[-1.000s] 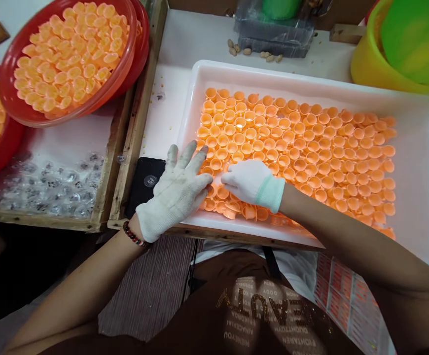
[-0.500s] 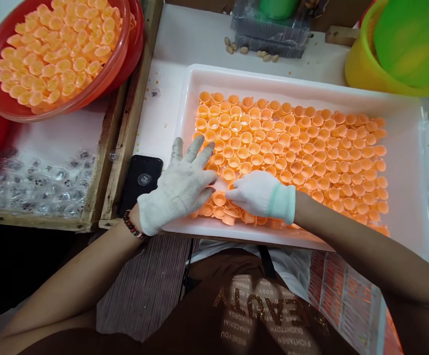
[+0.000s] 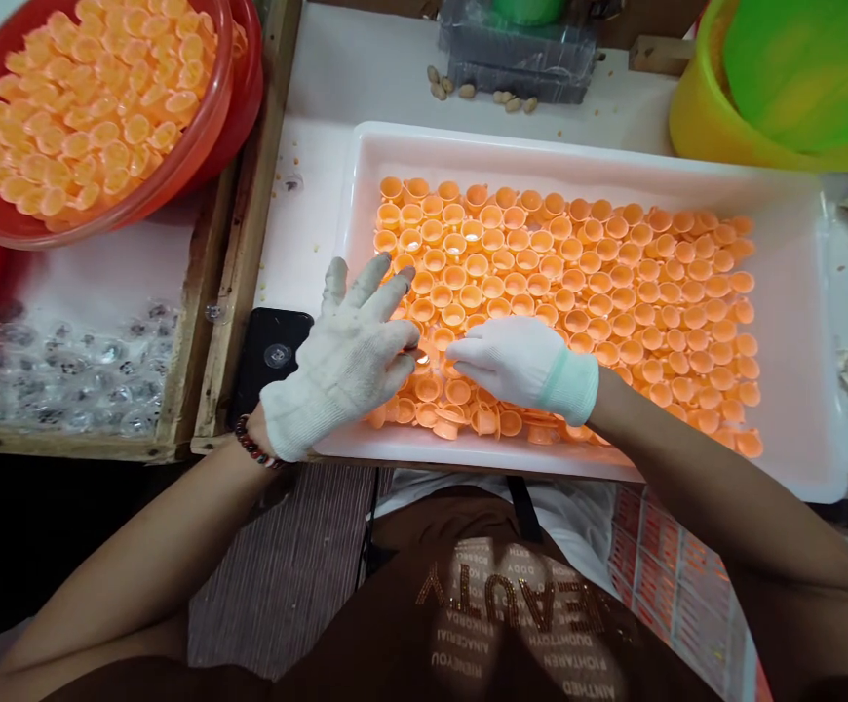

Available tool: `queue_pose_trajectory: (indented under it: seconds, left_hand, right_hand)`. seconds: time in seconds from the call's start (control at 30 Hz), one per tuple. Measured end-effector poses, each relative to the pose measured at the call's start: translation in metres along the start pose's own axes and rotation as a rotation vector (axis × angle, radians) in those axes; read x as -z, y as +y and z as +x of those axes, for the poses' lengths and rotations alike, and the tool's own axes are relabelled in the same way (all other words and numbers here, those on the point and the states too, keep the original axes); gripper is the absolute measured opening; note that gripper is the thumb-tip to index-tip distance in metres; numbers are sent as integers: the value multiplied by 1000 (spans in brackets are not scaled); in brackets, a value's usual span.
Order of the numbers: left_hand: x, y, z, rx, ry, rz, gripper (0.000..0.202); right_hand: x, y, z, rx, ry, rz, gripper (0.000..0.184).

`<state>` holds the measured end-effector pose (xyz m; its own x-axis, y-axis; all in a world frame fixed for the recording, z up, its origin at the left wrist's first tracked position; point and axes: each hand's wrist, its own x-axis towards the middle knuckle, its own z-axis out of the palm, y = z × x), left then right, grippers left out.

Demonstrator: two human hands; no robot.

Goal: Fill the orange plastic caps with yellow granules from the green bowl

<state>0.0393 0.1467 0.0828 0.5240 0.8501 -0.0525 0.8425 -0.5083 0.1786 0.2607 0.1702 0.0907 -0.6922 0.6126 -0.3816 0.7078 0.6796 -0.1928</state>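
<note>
A white tray (image 3: 790,322) holds several small orange cups (image 3: 599,273) packed in rows, mouths up. My left hand (image 3: 347,356), in a worn white glove, lies over the tray's near left corner with its fingers spread and flat on the cups. My right hand (image 3: 516,361), in a clean white glove with a green cuff, rests palm down on the cups just right of it, fingers pointing left and curled over a few cups. The fingertips of both hands nearly meet. Some cups at the near edge lie tipped over.
A red bowl (image 3: 168,185) heaped with orange cups stands at the far left. Below it a wooden box (image 3: 209,292) holds clear small parts. A black phone (image 3: 270,356) lies beside the tray. Yellow and green tubs (image 3: 760,107) stand at the far right, peanuts (image 3: 468,93) behind the tray.
Both hands have stayed at the tray's near left corner, shifting slightly among the cups. The camera has drifted, so the tray sits a little further left and higher.
</note>
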Motion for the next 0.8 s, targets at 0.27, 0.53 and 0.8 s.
queue_pose_trajectory:
  seconds: [0.27,0.53,0.8]
  left_hand:
    - [-21,5,6,11,-61,73,22]
    - [9,8,-28,122,-37,101,40]
    - [9,8,-57,52,-209,114,28]
  right_hand:
    - [-1,-7,-2,82,-27,125,29]
    - [-10,-23,-4,110,-131,261,29]
    - [7,27,-14,-118,75,423,28]
